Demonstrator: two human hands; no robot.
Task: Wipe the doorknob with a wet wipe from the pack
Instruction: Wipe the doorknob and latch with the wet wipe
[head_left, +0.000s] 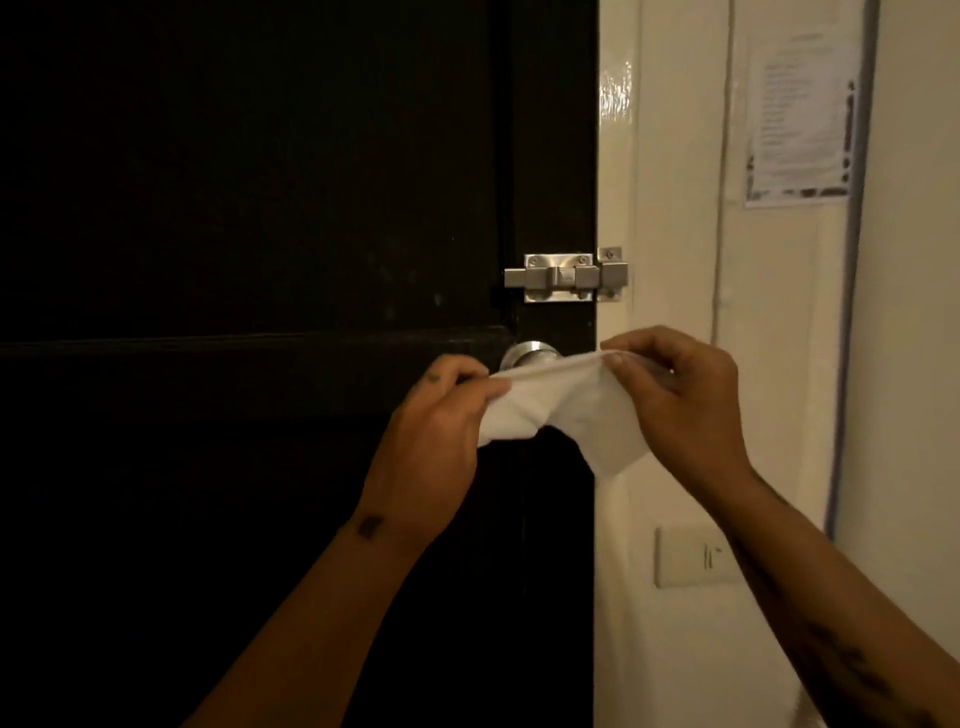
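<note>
Doorknob (530, 355): metal, on the dark door (260, 208), below the bolt latch (566, 278).
Wet wipe (566, 410): white, stretched just before the doorknob.
Left hand (441, 415): grip pinching the wipe's left end.
Right hand (680, 395): grip pinching its right end.

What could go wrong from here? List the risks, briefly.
1. The wet wipe is only pinched near its edges by the left hand and right hand. Stretched between them, it may slip free or tear when pulled over the doorknob.
2. One corner hangs loose below the right hand, so the wipe could bunch and leave part of the knob unwiped.
3. The slide bolt sits just above the knob, so knuckles might scrape it.
</note>
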